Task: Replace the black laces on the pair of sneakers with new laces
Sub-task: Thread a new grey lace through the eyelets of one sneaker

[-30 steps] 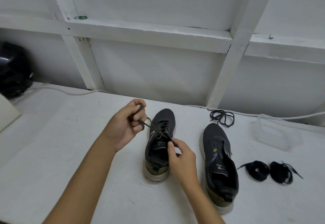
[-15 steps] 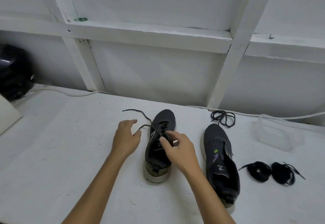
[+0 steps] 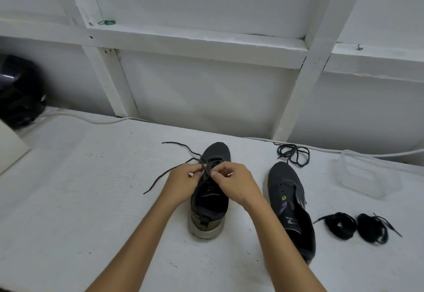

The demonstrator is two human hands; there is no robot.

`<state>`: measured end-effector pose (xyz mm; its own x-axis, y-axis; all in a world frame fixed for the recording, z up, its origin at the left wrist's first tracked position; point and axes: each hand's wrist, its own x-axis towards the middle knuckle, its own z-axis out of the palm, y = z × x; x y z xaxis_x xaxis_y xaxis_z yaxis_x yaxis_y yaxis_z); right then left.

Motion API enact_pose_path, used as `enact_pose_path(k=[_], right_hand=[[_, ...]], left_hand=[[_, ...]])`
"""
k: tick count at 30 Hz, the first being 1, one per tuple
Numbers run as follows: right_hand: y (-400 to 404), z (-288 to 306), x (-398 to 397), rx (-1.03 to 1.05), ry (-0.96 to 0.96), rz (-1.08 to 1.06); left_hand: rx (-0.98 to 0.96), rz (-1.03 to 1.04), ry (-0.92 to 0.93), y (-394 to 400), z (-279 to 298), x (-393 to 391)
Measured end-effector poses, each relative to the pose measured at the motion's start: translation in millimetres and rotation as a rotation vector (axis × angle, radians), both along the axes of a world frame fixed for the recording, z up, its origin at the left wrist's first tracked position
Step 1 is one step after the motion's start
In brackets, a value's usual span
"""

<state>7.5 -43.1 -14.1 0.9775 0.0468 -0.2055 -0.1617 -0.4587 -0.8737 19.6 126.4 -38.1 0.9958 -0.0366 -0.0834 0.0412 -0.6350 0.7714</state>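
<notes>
Two black sneakers stand on the white table, toes pointing away. Over the eyelets of the left sneaker [image 3: 208,204] my left hand [image 3: 181,182] and my right hand [image 3: 234,182] both pinch its black lace [image 3: 169,172] between curled fingers. Two loose ends of that lace trail to the left across the table. The right sneaker [image 3: 290,206] has no lace in it. A loose black lace [image 3: 292,155] lies behind it, and two coiled black laces [image 3: 340,225] [image 3: 372,228] lie to its right.
A clear plastic container [image 3: 367,177] sits at the right by the wall. A white cable [image 3: 91,119] runs along the wall's foot. A black object [image 3: 18,89] fills the far left corner, with a pale board edge [image 3: 11,147] below it.
My left hand let go of the lace it was pulling up; its ends now lie on the table. Both hands have come together over the left sneaker's eyelets and pinch the lace.
</notes>
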Motion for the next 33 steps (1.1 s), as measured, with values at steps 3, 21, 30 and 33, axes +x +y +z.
enact_pose_path(k=[3,21,30,33], right_hand=[[0.5,-3.0,3.6,0.145,0.026,-0.136],[-2.6,-5.6,25.0,-0.292,-0.124,-0.032],[-1.5,-4.1,24.3,-0.418,-0.196,0.055],[-2.0,-3.2,26.1,-0.471,-0.212,0.095]], left_hand=[[-0.081,0.003,-0.007,-3.5,0.6,5.2],[-0.097,0.026,0.136,-4.6,4.3,22.4],[-0.112,0.01,0.113,-4.4,5.2,22.9],[-0.108,-0.033,0.08,-3.5,6.5,23.9]])
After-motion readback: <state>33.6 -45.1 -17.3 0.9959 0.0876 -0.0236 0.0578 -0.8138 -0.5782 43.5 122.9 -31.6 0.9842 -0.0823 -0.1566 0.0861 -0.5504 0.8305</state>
